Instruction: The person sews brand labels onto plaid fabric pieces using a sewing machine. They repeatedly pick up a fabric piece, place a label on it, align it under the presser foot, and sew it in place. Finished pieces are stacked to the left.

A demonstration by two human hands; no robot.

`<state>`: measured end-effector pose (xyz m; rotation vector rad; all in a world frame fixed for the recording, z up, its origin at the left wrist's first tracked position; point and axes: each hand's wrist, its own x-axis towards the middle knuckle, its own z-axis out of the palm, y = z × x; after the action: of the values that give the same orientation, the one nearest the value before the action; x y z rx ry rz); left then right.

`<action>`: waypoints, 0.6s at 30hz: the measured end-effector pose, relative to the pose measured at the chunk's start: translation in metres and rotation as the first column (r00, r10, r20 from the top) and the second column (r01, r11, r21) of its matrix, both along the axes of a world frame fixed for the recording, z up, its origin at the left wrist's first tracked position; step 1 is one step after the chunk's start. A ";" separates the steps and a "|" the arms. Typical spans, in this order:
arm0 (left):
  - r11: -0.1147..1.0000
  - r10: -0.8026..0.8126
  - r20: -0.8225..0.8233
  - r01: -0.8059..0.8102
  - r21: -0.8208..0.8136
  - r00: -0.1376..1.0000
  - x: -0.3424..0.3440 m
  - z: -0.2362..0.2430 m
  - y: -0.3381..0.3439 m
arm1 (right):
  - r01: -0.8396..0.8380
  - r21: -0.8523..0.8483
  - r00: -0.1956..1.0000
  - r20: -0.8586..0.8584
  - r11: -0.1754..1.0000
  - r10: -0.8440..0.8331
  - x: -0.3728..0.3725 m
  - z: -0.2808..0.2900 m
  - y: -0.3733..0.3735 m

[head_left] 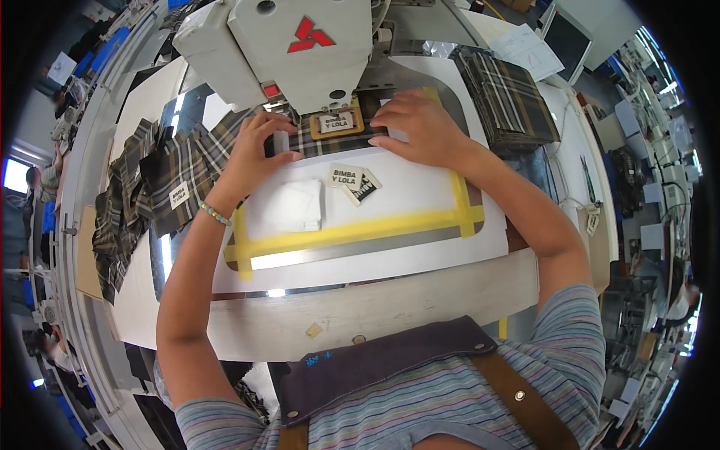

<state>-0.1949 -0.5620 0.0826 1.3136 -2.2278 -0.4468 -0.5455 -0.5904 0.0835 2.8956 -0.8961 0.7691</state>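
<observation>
Under the sewing machine's head [304, 52] lies a plaid fabric piece [330, 145], dark with pale lines. A brass-coloured clamp frame [360, 124] presses on it, framing a cream printed label [335, 122]. At the fabric's left end is my left hand [256, 150], thumb and fingers apart, tips resting at its edge. My right hand [421, 129] lies on the right end, its fingers spread beside the frame. Below them sit two loose labels, one cream [345, 176] and one partly covered dark-and-cream [366, 189], next to a stack of white squares [291, 206].
Yellow tape [352, 238] edges the white sheet on the work plate. Loose plaid pieces [165, 176] pile up at left, one bearing a label. A neat plaid stack [510, 97] stands at right, near scissors [587, 178] and a monitor [568, 41].
</observation>
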 end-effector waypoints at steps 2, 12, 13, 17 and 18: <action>1.000 0.013 -0.023 -0.012 0.019 1.000 -0.014 -0.002 0.003 | 0.019 0.032 0.998 -0.061 0.999 -0.018 0.000 0.012 0.008; 0.999 0.030 -0.214 -0.039 -0.038 0.976 -0.025 -0.024 -0.013 | 0.095 -0.066 0.992 -0.080 0.993 -0.101 0.001 0.001 0.013; 0.998 0.008 -0.223 -0.020 -0.053 0.975 -0.022 -0.023 -0.012 | 0.080 -0.114 0.992 -0.088 0.990 -0.091 0.003 0.001 0.012; 0.997 -0.068 -0.269 0.077 0.022 0.961 -0.014 -0.015 0.000 | -0.058 -0.144 0.992 -0.118 0.988 0.041 0.010 0.016 0.027; 0.994 -0.105 -0.245 0.108 0.002 0.964 -0.009 -0.011 0.006 | -0.097 -0.133 0.992 -0.091 0.986 0.086 0.015 0.022 0.035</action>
<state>-0.2037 -0.5558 0.0712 1.0847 -2.0973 -0.6306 -0.5309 -0.5557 0.1058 2.8405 -0.6781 0.6782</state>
